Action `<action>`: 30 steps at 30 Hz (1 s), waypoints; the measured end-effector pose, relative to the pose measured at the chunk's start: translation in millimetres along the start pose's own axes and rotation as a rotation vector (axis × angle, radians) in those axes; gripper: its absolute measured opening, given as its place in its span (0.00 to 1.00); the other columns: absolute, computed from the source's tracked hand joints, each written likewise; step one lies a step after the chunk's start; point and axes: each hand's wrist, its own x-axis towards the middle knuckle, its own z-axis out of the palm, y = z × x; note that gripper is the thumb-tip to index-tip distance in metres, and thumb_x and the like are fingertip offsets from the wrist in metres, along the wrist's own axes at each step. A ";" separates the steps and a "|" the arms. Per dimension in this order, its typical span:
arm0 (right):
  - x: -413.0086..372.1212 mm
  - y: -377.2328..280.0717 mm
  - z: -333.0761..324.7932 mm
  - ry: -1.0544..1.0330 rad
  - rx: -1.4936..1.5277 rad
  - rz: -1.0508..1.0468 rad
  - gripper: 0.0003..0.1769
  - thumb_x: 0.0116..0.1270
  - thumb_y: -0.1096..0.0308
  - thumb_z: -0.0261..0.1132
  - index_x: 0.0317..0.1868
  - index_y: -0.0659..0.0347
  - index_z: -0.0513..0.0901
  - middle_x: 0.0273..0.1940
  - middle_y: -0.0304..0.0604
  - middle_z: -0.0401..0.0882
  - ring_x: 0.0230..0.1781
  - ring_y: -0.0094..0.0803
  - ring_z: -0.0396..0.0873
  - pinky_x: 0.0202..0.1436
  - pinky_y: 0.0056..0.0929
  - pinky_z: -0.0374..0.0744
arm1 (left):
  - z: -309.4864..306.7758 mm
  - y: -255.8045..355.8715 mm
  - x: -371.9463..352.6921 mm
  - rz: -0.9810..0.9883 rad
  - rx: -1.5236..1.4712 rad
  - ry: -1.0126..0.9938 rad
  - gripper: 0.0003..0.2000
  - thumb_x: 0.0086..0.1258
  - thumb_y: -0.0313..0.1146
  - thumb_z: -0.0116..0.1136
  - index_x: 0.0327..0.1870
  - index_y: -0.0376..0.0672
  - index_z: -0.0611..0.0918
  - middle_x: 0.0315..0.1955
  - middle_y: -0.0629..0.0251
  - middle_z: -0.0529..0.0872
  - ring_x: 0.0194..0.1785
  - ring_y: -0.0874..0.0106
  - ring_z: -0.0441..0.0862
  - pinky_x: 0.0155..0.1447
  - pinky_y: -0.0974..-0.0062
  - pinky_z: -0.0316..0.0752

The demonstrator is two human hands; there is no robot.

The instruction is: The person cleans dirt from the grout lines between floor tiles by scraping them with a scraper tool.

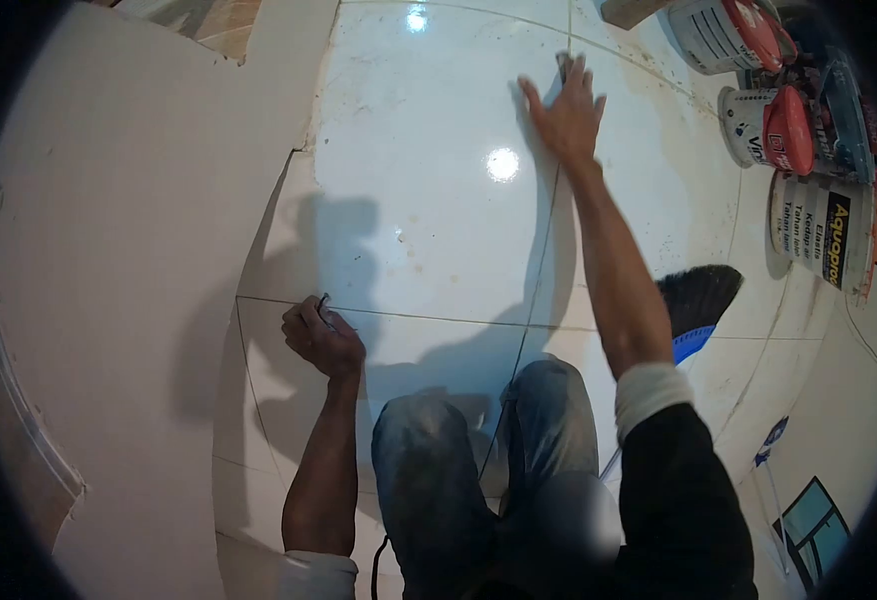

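My left hand (324, 338) is closed around a small dark object (325, 299) whose tip shows above the fingers. What kind of object it is, I cannot make out. It is low over the white tiled floor (439, 200), beside a grout line and close to the pale wall or panel. My right hand (569, 115) reaches far forward, fingers spread over the tiles along another grout line. A small greyish thing (563, 66) shows at its fingertips, too little of it visible to name. My bent knees (459, 440) in jeans are between my arms.
Paint and coating buckets (829, 230) stand at the right, some with red lids. A broom head (699, 300) with black bristles is beside my right forearm. The pale wall or panel (129, 250) bounds the left side. A wooden piece (631, 10) sits at the top.
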 end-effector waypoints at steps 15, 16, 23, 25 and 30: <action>-39.5 -7.9 -1.4 -0.030 -0.136 -0.097 0.62 0.73 0.29 0.63 0.85 0.72 0.51 0.85 0.61 0.57 0.88 0.59 0.52 0.88 0.65 0.48 | 2.3 -1.4 4.7 0.015 -0.035 0.009 0.16 0.68 0.34 0.54 0.55 0.42 0.79 0.52 0.53 0.77 0.56 0.50 0.74 0.58 0.50 0.66; -53.7 -8.6 -2.8 -0.057 -0.171 -0.101 0.62 0.73 0.29 0.63 0.86 0.71 0.50 0.86 0.61 0.55 0.88 0.57 0.52 0.87 0.65 0.49 | 0.9 -1.6 3.6 0.007 -0.031 -0.004 0.16 0.69 0.34 0.53 0.55 0.42 0.79 0.52 0.53 0.77 0.57 0.51 0.74 0.58 0.50 0.66; 34.6 3.3 11.9 0.058 -0.074 -0.160 0.60 0.74 0.29 0.62 0.85 0.70 0.53 0.85 0.60 0.58 0.87 0.58 0.52 0.87 0.66 0.50 | 2.2 -2.9 1.8 0.000 -0.017 -0.004 0.15 0.70 0.35 0.53 0.55 0.41 0.80 0.51 0.53 0.77 0.56 0.51 0.75 0.58 0.50 0.66; -27.1 4.6 0.7 -0.005 -0.075 -0.152 0.61 0.73 0.28 0.61 0.86 0.69 0.51 0.87 0.59 0.54 0.87 0.60 0.51 0.86 0.68 0.49 | 1.6 -4.1 1.9 -0.012 -0.011 -0.018 0.15 0.70 0.35 0.53 0.55 0.41 0.80 0.51 0.53 0.77 0.56 0.50 0.75 0.58 0.50 0.66; -13.7 19.5 3.2 0.017 -0.172 -0.199 0.61 0.74 0.27 0.60 0.86 0.70 0.52 0.87 0.60 0.53 0.88 0.60 0.51 0.86 0.68 0.49 | -0.6 0.5 0.4 0.015 0.024 -0.016 0.13 0.72 0.33 0.53 0.54 0.40 0.80 0.50 0.52 0.78 0.55 0.50 0.76 0.59 0.50 0.67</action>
